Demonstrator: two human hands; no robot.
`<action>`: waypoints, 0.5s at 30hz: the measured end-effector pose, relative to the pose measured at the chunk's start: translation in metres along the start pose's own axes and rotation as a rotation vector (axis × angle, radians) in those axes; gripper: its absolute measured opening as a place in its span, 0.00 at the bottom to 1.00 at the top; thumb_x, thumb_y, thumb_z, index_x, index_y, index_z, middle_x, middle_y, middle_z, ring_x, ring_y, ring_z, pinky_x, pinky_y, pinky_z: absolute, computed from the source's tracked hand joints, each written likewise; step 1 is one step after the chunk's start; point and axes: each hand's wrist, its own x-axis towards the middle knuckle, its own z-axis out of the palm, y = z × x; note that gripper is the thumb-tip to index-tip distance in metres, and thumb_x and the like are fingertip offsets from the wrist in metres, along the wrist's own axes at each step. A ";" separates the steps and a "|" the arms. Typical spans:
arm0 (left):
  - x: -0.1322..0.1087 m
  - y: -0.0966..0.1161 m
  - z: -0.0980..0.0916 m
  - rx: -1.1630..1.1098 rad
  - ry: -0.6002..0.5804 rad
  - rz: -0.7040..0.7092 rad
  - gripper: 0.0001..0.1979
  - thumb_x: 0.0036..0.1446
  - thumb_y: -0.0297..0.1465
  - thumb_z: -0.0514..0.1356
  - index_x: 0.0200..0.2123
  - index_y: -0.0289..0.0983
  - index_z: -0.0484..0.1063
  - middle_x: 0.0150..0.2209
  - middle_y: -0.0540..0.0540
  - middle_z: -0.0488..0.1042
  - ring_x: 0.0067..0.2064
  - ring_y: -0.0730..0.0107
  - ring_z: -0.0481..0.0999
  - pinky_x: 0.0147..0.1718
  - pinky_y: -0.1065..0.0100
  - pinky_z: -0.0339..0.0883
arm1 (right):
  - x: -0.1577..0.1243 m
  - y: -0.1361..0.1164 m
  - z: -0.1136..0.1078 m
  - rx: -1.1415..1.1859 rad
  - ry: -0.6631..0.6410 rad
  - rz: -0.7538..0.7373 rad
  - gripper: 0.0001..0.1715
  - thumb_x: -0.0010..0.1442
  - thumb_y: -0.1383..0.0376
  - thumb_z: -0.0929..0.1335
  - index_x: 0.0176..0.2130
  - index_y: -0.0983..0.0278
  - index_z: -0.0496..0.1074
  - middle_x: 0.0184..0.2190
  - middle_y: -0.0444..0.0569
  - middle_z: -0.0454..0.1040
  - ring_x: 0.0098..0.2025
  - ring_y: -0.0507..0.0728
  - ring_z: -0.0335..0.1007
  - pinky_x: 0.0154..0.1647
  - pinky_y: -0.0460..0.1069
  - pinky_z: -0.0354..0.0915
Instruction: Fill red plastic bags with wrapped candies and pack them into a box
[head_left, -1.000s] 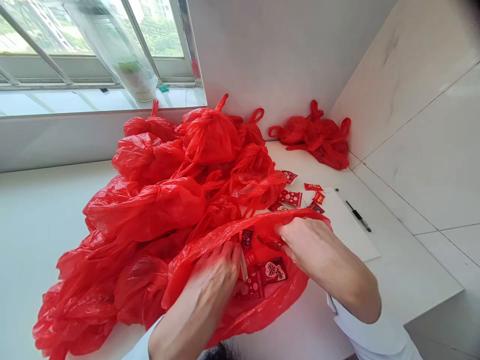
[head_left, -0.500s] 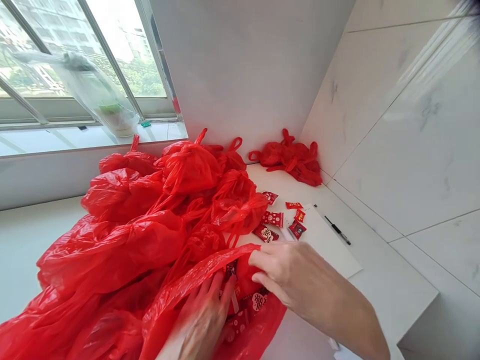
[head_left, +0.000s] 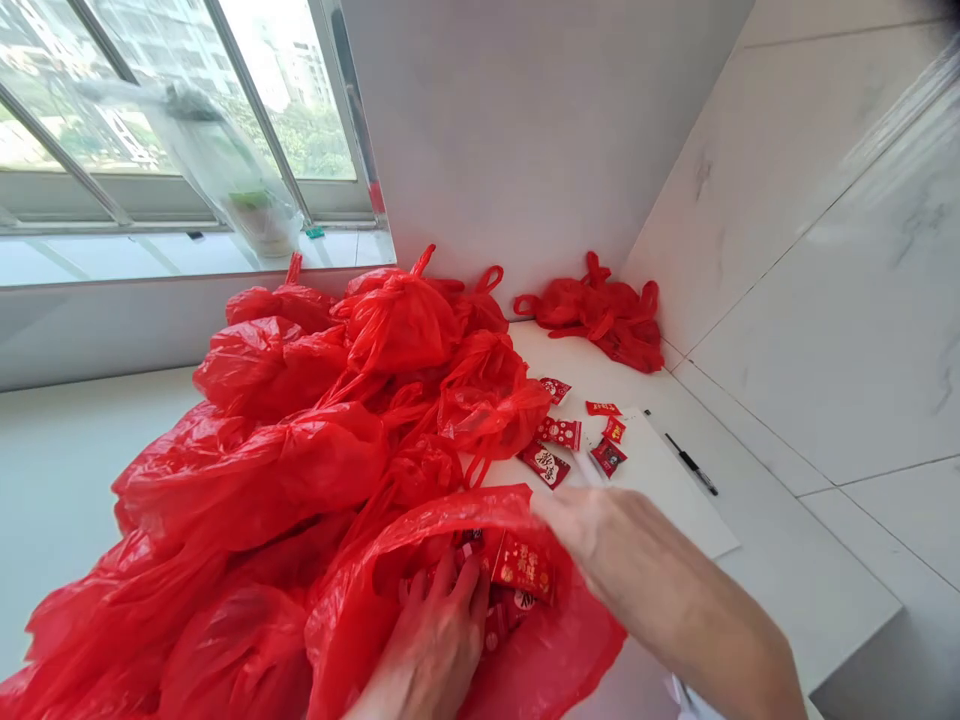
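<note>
An open red plastic bag (head_left: 420, 520) lies at the near edge of the white counter (head_left: 787, 560), with small red packets (head_left: 523, 568) inside. My left hand (head_left: 439, 640) reaches into the bag's mouth, fingers stretched out over the packets. My right hand (head_left: 600, 535) is at the bag's right rim, fingers curled on the plastic. Behind the bag sits a heap of tied red bags (head_left: 315, 400).
Several loose red packets (head_left: 559, 432) lie on a white sheet (head_left: 667, 480) to the right, with a black pen (head_left: 691, 464) beyond. More red bags (head_left: 600, 312) are piled in the far corner. A window (head_left: 172, 130) and a hanging clear bag (head_left: 232, 170) are at upper left.
The view has shifted slightly. My left hand has gone deeper into the bag over the packets. My right hand has stayed at the bag's right rim.
</note>
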 end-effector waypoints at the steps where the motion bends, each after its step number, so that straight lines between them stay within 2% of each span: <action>1: -0.004 0.000 -0.002 0.082 -0.017 0.049 0.27 0.50 0.18 0.51 0.52 0.39 0.74 0.53 0.39 0.74 0.53 0.51 0.75 0.42 0.57 0.75 | 0.000 0.004 -0.002 -0.006 0.071 0.026 0.18 0.49 0.83 0.58 0.31 0.61 0.62 0.23 0.40 0.64 0.21 0.50 0.53 0.22 0.47 0.44; 4: -0.021 -0.002 -0.009 0.362 0.075 0.190 0.29 0.50 0.23 0.52 0.57 0.38 0.68 0.61 0.41 0.66 0.60 0.54 0.68 0.53 0.57 0.68 | 0.000 0.019 -0.006 -0.043 0.240 0.091 0.18 0.50 0.82 0.58 0.31 0.60 0.61 0.24 0.40 0.64 0.21 0.49 0.53 0.23 0.47 0.45; 6: -0.029 -0.005 -0.016 0.574 0.154 0.253 0.29 0.54 0.27 0.49 0.59 0.41 0.65 0.63 0.45 0.63 0.62 0.58 0.65 0.57 0.55 0.63 | 0.001 0.023 -0.006 -0.043 0.247 0.087 0.17 0.50 0.82 0.59 0.31 0.61 0.60 0.24 0.40 0.64 0.22 0.49 0.54 0.23 0.47 0.46; 8: -0.032 -0.010 -0.026 0.712 0.174 0.290 0.28 0.55 0.30 0.46 0.59 0.44 0.65 0.62 0.46 0.64 0.61 0.59 0.67 0.57 0.54 0.63 | 0.001 0.023 -0.005 -0.034 0.194 0.046 0.17 0.50 0.82 0.58 0.30 0.60 0.59 0.24 0.40 0.63 0.22 0.49 0.53 0.23 0.46 0.46; 12: -0.027 -0.019 -0.044 0.749 0.163 0.341 0.26 0.56 0.31 0.48 0.58 0.42 0.68 0.59 0.44 0.69 0.59 0.58 0.69 0.53 0.58 0.68 | 0.000 0.014 -0.005 -0.016 0.092 -0.028 0.17 0.53 0.82 0.57 0.30 0.60 0.57 0.21 0.38 0.60 0.21 0.50 0.49 0.23 0.46 0.46; 15: -0.022 -0.020 -0.046 0.631 0.214 0.373 0.24 0.58 0.27 0.47 0.55 0.40 0.71 0.57 0.44 0.71 0.57 0.61 0.72 0.51 0.65 0.70 | -0.002 0.013 -0.008 -0.005 0.107 -0.022 0.17 0.54 0.82 0.56 0.31 0.59 0.58 0.22 0.38 0.61 0.20 0.50 0.48 0.23 0.46 0.46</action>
